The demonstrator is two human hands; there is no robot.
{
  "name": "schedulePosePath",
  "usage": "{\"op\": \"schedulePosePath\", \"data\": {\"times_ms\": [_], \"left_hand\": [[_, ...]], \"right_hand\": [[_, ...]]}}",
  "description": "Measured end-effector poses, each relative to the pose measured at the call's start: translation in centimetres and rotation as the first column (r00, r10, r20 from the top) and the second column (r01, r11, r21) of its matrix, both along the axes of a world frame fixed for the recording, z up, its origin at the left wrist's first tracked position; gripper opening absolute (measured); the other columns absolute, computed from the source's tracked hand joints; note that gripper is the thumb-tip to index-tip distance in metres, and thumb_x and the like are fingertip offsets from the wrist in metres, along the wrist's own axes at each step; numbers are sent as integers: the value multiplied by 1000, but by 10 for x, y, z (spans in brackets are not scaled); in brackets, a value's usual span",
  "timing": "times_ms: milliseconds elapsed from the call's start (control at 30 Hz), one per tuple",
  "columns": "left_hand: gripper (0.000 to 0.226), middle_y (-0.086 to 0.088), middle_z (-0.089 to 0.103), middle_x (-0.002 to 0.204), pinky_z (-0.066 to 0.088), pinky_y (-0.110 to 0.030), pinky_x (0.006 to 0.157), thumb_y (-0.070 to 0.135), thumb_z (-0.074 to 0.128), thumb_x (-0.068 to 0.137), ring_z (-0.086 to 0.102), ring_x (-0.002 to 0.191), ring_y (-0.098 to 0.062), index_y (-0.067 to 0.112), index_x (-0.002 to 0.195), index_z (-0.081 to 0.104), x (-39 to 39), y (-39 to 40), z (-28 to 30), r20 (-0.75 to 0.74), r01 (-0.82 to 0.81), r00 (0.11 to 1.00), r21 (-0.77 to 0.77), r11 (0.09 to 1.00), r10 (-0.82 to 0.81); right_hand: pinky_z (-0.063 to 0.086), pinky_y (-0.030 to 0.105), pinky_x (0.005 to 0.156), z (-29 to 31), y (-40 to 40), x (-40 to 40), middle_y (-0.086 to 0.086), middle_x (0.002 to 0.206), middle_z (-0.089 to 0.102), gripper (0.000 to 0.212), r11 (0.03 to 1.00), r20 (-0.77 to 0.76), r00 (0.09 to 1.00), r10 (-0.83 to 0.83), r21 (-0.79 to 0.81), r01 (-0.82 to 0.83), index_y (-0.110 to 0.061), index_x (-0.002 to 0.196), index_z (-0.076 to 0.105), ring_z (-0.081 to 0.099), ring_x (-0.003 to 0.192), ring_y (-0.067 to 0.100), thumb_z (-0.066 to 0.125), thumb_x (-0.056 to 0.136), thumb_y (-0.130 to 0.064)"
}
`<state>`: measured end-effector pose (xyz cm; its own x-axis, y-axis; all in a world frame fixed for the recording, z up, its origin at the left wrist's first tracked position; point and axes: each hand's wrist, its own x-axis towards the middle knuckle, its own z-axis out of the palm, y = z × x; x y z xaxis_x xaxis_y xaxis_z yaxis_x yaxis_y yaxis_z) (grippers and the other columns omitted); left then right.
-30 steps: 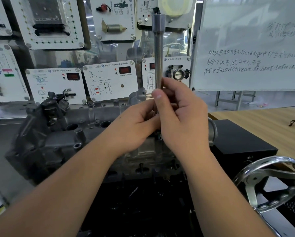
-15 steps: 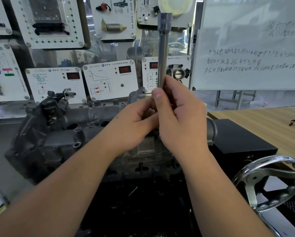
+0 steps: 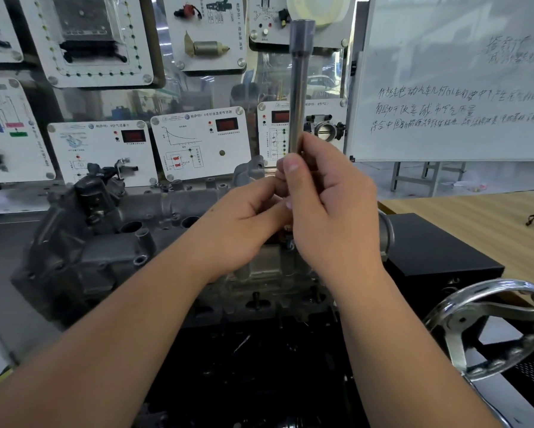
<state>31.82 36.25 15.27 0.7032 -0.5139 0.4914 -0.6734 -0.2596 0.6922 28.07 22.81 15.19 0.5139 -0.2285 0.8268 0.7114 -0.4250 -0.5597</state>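
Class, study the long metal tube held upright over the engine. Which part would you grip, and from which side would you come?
Grip the tube low on its plain shaft, where the right hand wraps it now, coming from the side. It stands upright, slim and round, so curled fingers close round it well; the wider top collar is probably its working end.

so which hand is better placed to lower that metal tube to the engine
Right, probably: the right hand grips the metal tube upright over the engine; the left hand only pinches its end.

R hand (image 3: 330, 217) grips steel tube (image 3: 299, 88) upright; L hand (image 3: 244, 223) pinches lower end, over engine (image 3: 89, 242).
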Motion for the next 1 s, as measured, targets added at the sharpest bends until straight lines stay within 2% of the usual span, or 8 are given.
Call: {"op": "schedulePosePath", "data": {"times_ms": [133,267,367,533,667,800,933,1000], "left_hand": [[43,-9,76,109,53,-60,96,56,55,92,69,106,-37,28,121,69,0,-1,1,3,1,1000,-9,1000,-1],[36,-6,76,113,55,-57,97,46,60,92,71,108,-33,38,127,66,0,-2,0,18,44,999,-32,998,-44],[36,-20,72,113,54,-63,93,50,59,91,66,107,-46,32,121,67,1,-3,0,16,25,1000,-25,999,-25],[33,1,75,112,54,-47,98,48,50,100,70,109,-20,30,122,67,-1,0,-1,0,-7,1000,5,1000,7],[39,-19,72,111,53,-64,92,53,53,94,67,104,-44,30,123,65,1,-1,-1,22,29,999,13,999,-30],[25,11,76,109,58,-48,91,45,54,93,73,103,-16,53,115,63,-1,-4,0,74,23,997,4,1000,-23],[26,10,75,116,55,-49,100,51,52,96,71,110,-15,53,119,63,1,-3,-1,28,25,999,-5,1000,-25],[30,8,75,117,53,-49,104,50,50,98,70,113,-13,41,122,66,0,-1,-1,-1,27,1000,-8,1000,-27]], "right_hand": [[60,35,79,-1,-2,-2,-13,100,74,42,997,-7,999,51,51,-50,-20,141,57,70,91,4,53,100,-28],[59,31,81,-1,1,-2,-13,102,72,37,998,11,999,53,33,-54,-18,133,63,70,94,6,64,98,-26],[54,25,81,0,1,-2,-9,101,68,31,1000,37,999,-13,0,13,-13,126,67,65,94,7,59,99,-24],[57,39,86,2,-1,-3,-6,104,71,38,999,-21,999,27,-23,-27,-11,132,63,67,95,10,49,101,-27],[56,27,87,-1,0,-2,-19,99,71,46,998,-14,998,60,11,-60,-19,145,53,68,97,1,51,100,-28],[55,25,89,-1,2,0,-10,109,72,40,999,23,999,49,4,-49,-15,136,61,66,104,3,60,98,-29],[47,10,84,-2,2,2,-20,98,60,35,999,59,998,-35,-26,36,-12,131,65,60,98,1,57,99,-23],[52,19,86,-1,1,2,-19,100,63,39,999,42,999,-27,-37,29,-12,136,62,63,96,4,54,100,-24]]}}
